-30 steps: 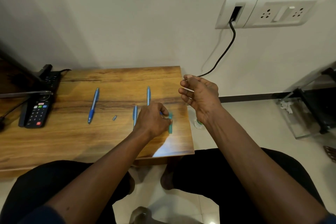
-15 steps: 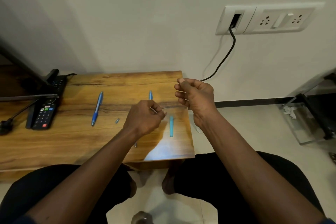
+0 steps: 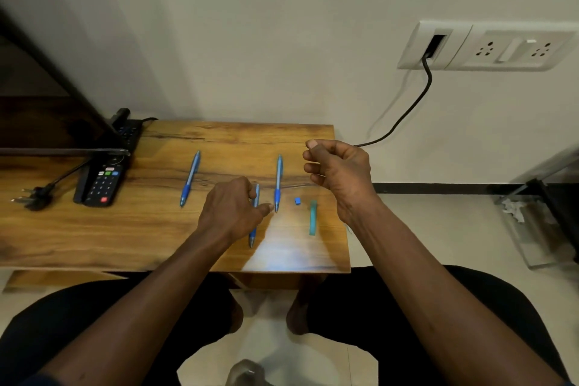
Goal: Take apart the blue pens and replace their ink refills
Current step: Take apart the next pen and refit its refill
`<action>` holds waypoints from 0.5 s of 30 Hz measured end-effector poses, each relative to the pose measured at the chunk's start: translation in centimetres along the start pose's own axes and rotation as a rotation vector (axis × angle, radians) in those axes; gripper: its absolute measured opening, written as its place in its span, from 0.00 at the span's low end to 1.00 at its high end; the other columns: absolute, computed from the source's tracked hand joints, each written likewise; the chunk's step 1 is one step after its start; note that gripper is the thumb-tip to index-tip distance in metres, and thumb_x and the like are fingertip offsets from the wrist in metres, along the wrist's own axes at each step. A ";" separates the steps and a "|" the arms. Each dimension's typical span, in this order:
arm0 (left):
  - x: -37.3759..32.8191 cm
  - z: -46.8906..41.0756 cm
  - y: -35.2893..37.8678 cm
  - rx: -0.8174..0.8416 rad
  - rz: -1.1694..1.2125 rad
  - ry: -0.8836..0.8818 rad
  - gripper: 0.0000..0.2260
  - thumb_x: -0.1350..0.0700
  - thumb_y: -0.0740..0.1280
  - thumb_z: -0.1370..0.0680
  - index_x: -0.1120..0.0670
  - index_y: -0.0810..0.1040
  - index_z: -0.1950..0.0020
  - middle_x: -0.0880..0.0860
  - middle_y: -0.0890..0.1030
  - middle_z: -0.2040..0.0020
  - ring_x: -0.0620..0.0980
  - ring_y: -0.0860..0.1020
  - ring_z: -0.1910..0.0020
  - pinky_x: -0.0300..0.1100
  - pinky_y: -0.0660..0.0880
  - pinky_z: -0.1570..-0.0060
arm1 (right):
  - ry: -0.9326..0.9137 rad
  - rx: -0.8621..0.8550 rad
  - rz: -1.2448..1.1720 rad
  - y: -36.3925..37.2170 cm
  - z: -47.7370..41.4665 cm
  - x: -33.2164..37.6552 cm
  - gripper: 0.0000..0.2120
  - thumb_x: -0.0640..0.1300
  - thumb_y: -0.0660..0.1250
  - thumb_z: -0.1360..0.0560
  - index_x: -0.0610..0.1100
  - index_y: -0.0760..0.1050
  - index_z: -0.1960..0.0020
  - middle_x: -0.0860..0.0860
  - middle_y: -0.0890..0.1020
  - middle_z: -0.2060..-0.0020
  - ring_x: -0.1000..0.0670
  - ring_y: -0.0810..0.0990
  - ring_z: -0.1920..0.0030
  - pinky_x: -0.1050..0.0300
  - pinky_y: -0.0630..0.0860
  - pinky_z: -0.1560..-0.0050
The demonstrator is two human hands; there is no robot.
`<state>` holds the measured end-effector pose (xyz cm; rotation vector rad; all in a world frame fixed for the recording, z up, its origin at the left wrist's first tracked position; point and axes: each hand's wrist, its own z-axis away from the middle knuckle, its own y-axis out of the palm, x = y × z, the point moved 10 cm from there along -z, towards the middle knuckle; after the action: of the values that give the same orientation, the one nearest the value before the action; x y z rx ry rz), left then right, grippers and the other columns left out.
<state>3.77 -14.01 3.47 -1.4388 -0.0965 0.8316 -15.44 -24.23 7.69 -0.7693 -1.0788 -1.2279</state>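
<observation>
Three blue pens lie on the wooden table point(image 3: 94, 238): one at the left point(image 3: 190, 178), one in the middle point(image 3: 278, 183), and a nearer one point(image 3: 252, 233) partly under my left hand point(image 3: 233, 210). That hand's fingers and thumb close around the nearer pen's upper half as it lies on the table. A small blue cap piece point(image 3: 297, 200) and a teal barrel part point(image 3: 313, 218) lie to the right. My right hand point(image 3: 340, 172) hovers above the table's right edge, fingers curled on a thin, pale refill that is barely visible.
A black remote point(image 3: 101, 180) and a loose plug with cable point(image 3: 34, 196) lie at the table's left, under a dark slanted stand. A black cable point(image 3: 404, 116) hangs from the wall socket point(image 3: 435, 45). A clear bin point(image 3: 532, 226) stands on the floor at the right.
My left hand has let go of the thin piece it shared with the right hand and dropped down-left onto the nearer pen. The small blue piece now lies uncovered. My right hand stayed raised.
</observation>
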 end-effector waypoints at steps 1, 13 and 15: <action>0.2 0.2 0.2 0.005 -0.009 -0.009 0.17 0.42 0.79 0.28 0.49 0.76 0.51 0.49 0.80 0.58 0.48 0.79 0.57 0.44 0.74 0.60 | 0.007 0.004 -0.002 0.2 0.0 -0.1 0.08 0.44 0.74 0.22 0.41 0.84 0.46 0.46 0.88 0.56 0.52 0.84 0.60 0.59 0.82 0.59; 3.1 0.3 1.0 0.023 0.142 -0.145 0.17 0.50 0.81 0.28 0.49 0.79 0.43 0.50 0.84 0.55 0.49 0.82 0.53 0.45 0.77 0.54 | 0.051 0.070 0.049 2.3 0.4 -1.2 0.05 0.43 0.73 0.21 0.42 0.83 0.49 0.46 0.89 0.55 0.50 0.85 0.59 0.58 0.81 0.58; 3.1 0.4 0.7 0.022 0.179 -0.125 0.13 0.52 0.79 0.26 0.50 0.80 0.45 0.49 0.85 0.58 0.48 0.83 0.54 0.45 0.79 0.53 | 0.058 0.077 0.051 2.3 0.4 -1.3 0.05 0.43 0.73 0.21 0.42 0.83 0.49 0.45 0.89 0.55 0.49 0.85 0.58 0.57 0.82 0.56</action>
<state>5.47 -12.02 1.62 -1.3885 -0.0532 1.0665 -13.23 -22.90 6.82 -0.6948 -1.0470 -1.1519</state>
